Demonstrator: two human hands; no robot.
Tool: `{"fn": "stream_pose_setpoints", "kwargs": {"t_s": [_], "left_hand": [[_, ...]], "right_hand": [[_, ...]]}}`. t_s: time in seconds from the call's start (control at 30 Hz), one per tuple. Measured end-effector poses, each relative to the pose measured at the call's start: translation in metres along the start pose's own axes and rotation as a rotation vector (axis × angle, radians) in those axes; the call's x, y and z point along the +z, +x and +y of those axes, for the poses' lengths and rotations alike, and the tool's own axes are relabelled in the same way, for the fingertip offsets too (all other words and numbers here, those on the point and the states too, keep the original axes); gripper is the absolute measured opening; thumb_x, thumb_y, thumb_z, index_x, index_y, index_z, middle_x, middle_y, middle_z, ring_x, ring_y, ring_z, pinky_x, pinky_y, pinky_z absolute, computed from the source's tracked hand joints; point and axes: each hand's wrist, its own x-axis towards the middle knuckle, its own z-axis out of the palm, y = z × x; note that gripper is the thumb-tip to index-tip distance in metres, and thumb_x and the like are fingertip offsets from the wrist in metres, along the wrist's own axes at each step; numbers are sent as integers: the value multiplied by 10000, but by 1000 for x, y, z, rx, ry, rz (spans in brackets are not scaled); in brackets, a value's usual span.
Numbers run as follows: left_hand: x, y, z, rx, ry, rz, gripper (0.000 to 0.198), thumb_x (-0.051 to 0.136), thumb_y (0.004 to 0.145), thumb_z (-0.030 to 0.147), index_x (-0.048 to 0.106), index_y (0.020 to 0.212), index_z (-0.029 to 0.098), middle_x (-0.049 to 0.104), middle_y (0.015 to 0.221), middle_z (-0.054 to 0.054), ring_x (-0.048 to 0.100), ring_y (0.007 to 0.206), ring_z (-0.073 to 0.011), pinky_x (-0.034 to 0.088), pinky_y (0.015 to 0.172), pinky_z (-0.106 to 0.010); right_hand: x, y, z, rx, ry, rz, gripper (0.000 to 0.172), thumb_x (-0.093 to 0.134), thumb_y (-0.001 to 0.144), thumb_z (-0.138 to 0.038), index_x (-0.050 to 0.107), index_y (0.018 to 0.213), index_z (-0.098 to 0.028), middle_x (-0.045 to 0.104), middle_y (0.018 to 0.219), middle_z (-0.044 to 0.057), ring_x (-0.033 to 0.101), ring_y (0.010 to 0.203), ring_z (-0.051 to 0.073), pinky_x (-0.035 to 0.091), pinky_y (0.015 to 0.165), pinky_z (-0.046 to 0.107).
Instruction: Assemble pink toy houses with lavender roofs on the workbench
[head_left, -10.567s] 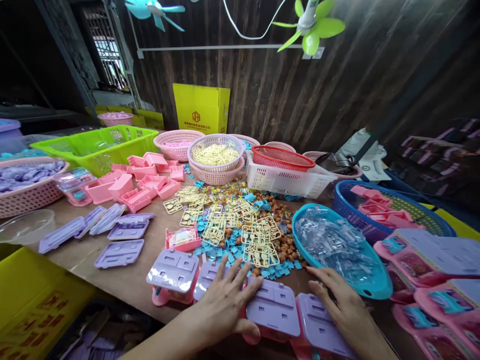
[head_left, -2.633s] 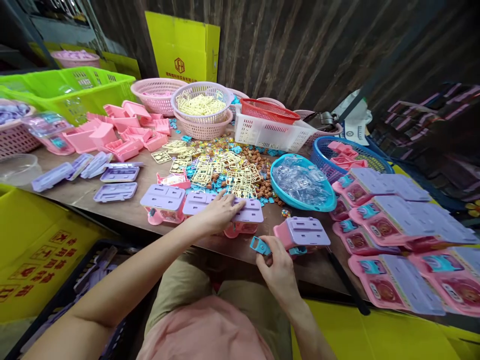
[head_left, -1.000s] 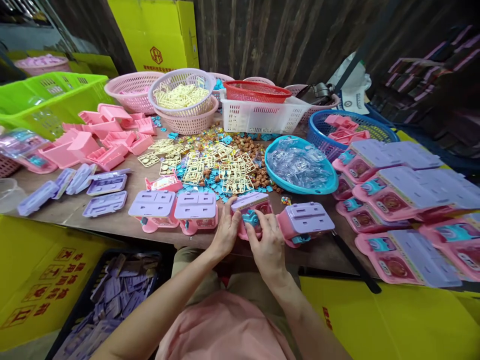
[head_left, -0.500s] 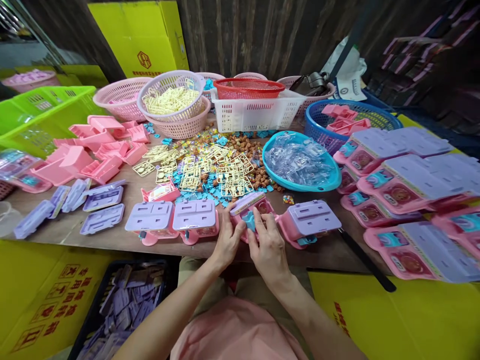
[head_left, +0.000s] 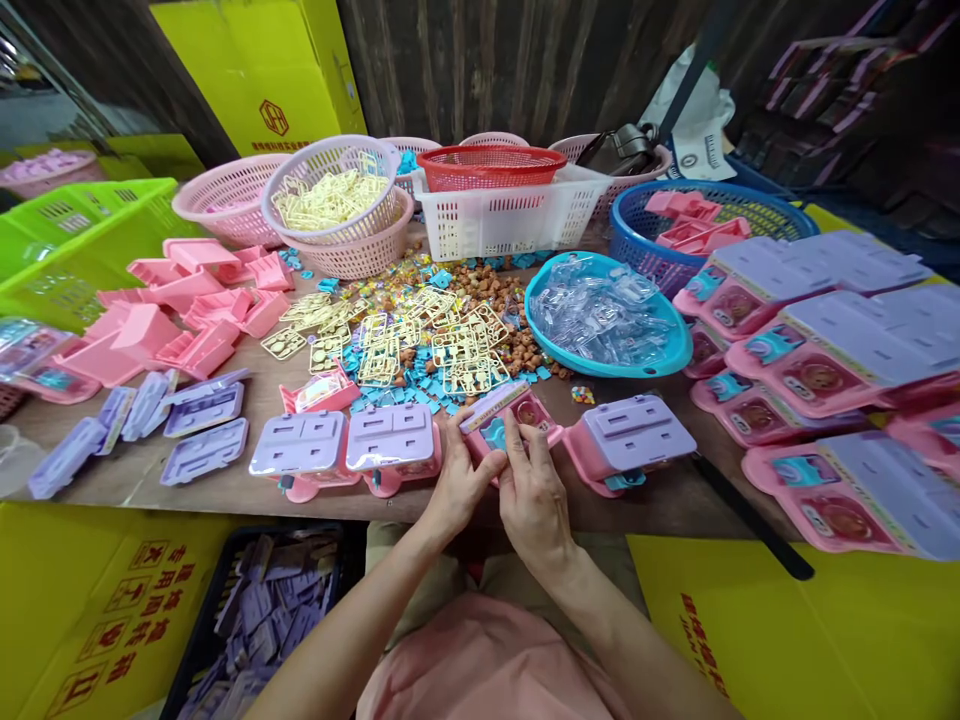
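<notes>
Both hands are at a pink plastic toy case with a purple lid edge, near the table's front. My left hand grips its left side, fingers behind and thumb in front. The fingers of my right hand are closed at its front, against a small light-blue plastic piece on that face. Two purple-topped pink cases stand to the left. Another purple-topped case stands close on the right. The case's underside is hidden by my hands.
Loose blue, brown and cream parts cover the middle. A blue bowl holds clear pieces. Finished-looking cases are stacked right, beside a black-handled tool. Pink shells and purple lids lie left. Baskets line the back.
The whole view has shifted slightly. My hands stay on the toy case, and my right fingers have pressed in closer over the light-blue piece.
</notes>
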Motion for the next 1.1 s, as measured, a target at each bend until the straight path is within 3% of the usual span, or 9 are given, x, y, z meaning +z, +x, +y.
{"fn": "stream_pose_setpoints", "kwargs": {"t_s": [0.1, 0.23, 0.4, 0.9, 1.1], "left_hand": [[1, 1, 1, -28, -14, -37, 576, 546, 807, 414, 232, 1255, 234, 395, 1256, -93, 427, 1175, -229, 340, 1011, -409], [1, 1, 3, -41, -14, -59, 610, 549, 804, 412, 203, 1275, 237, 441, 1218, -87, 464, 1133, -224, 360, 985, -399], [1, 3, 1, -78, -95, -44, 600, 588, 772, 399, 244, 1238, 240, 467, 1158, -67, 463, 1116, -225, 339, 994, -409], [-2, 4, 3, -84, -166, -52, 591, 609, 749, 390, 276, 1223, 275, 356, 1291, -52, 422, 1177, -215, 307, 1032, -370], [-4, 3, 1, -99, -207, -111, 640, 622, 744, 396, 244, 1245, 273, 390, 1286, -67, 411, 1206, -232, 306, 1037, -395]], "right_hand": [[1, -2, 2, 42, 63, 85, 447, 378, 892, -195, 368, 1338, -169, 554, 1082, 127, 551, 1008, 239, 494, 826, 393], [2, -3, 2, 24, 128, 217, 242, 450, 865, -174, 493, 1103, -174, 596, 907, 83, 584, 871, 207, 512, 761, 364], [3, -2, 4, -29, 111, 248, 132, 480, 844, -145, 504, 966, -190, 606, 855, 66, 611, 840, 190, 539, 712, 326], [7, -4, 10, -117, 110, 292, 109, 516, 832, -131, 539, 931, -169, 662, 870, 107, 654, 837, 194, 555, 705, 306], [8, -9, 12, -135, 126, 315, 127, 515, 839, -161, 542, 964, -167, 664, 867, 117, 659, 810, 194, 556, 676, 298]]}}
